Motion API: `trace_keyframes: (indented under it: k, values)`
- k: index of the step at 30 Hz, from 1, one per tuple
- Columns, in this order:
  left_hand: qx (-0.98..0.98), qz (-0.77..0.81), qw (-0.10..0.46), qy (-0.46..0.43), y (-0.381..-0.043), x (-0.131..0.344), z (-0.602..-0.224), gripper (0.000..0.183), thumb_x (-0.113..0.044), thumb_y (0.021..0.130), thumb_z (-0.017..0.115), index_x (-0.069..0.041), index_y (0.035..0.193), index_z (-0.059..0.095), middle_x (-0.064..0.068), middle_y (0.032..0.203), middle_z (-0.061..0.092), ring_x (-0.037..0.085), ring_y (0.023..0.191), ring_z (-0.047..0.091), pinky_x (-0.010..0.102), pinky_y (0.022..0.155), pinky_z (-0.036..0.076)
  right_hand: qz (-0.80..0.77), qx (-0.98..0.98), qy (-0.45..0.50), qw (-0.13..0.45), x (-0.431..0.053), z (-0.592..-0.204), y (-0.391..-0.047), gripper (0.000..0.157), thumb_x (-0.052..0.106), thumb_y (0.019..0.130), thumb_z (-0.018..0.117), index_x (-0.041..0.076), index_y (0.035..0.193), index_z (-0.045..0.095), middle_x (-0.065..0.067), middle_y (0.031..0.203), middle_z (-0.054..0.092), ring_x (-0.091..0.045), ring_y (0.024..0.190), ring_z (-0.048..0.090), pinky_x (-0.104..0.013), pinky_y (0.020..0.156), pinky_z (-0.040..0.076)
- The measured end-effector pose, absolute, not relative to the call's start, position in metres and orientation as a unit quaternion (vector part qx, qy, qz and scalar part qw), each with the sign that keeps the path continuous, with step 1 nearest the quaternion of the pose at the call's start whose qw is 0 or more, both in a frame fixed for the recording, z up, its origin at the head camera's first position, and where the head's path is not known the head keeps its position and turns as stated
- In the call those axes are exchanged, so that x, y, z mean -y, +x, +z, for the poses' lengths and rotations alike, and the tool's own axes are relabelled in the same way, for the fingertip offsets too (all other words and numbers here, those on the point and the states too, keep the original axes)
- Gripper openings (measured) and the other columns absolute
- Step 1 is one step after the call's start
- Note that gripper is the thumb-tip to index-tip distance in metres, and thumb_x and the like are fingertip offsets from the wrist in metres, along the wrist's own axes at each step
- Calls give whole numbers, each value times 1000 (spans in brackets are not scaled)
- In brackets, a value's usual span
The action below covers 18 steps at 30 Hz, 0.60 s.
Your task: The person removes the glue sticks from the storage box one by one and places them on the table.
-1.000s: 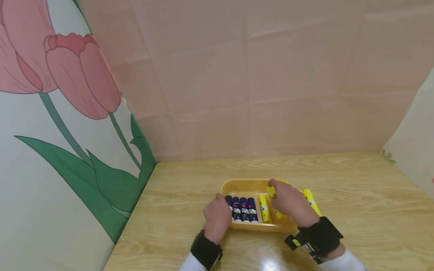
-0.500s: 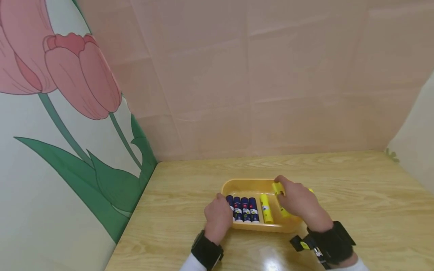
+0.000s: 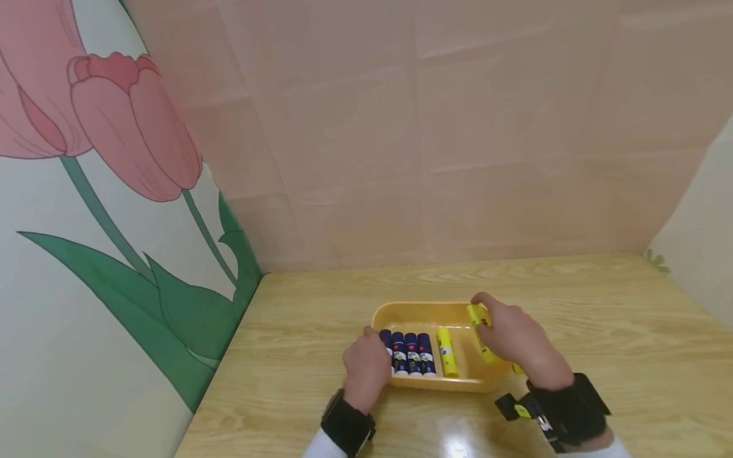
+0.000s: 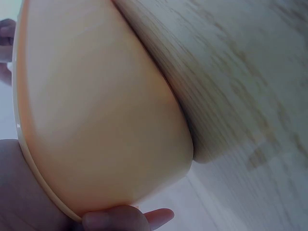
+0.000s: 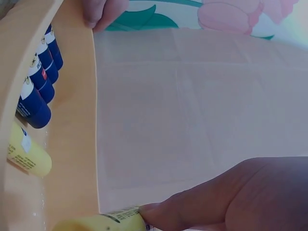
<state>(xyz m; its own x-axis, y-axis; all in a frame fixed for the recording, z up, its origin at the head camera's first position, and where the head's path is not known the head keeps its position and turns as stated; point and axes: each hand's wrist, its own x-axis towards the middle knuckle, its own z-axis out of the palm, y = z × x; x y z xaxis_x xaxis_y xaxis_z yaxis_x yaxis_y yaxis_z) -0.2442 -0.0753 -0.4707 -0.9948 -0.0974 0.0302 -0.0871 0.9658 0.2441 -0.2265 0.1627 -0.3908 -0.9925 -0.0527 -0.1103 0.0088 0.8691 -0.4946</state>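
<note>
An orange-yellow plastic tray (image 3: 441, 384) sits on the table in the head view. My left hand (image 3: 368, 361) grips its left end; the left wrist view shows fingers against the outer wall of the tray (image 4: 110, 115). Inside, several navy glue sticks (image 3: 412, 355) lie side by side at the left. To their right lies a single yellow glue stick (image 3: 448, 353). At the tray's right end, my right hand (image 3: 518, 334) pinches another yellow glue stick (image 3: 476, 318), held tilted. The right wrist view catches the thumb against this held glue stick (image 5: 103, 222).
A bit of yellow (image 3: 517, 368) shows just right of the tray, mostly hidden behind my right wrist. The wood-grain table (image 3: 309, 305) meets a pinkish backdrop (image 3: 355, 159) behind and a tulip-patterned panel (image 3: 137, 133) at the left.
My right hand has moved right with the yellow glue stick, toward the tray's right end. The left hand keeps its grip on the tray, and the navy glue sticks lie as before.
</note>
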Motion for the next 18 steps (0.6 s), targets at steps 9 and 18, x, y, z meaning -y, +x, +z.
trace_keyframes:
  k: [9,18]
  values:
    - [993,-100,33,45,-245,75,-472,28,-23,94,66,0,107,56,10,73,59,22,63,61,37,54,51,-250,-966,-30,51,-178,-384,-225,50,13,96,59,2,141,41,-8,75,55,-18,55,49,-32,50,40]
    - [994,-94,24,48,-244,74,-470,29,-22,94,65,0,109,56,12,75,60,23,66,62,38,56,51,-262,-962,-17,74,-197,-381,-227,51,13,97,57,0,142,38,-11,82,56,-19,57,48,-32,53,42]
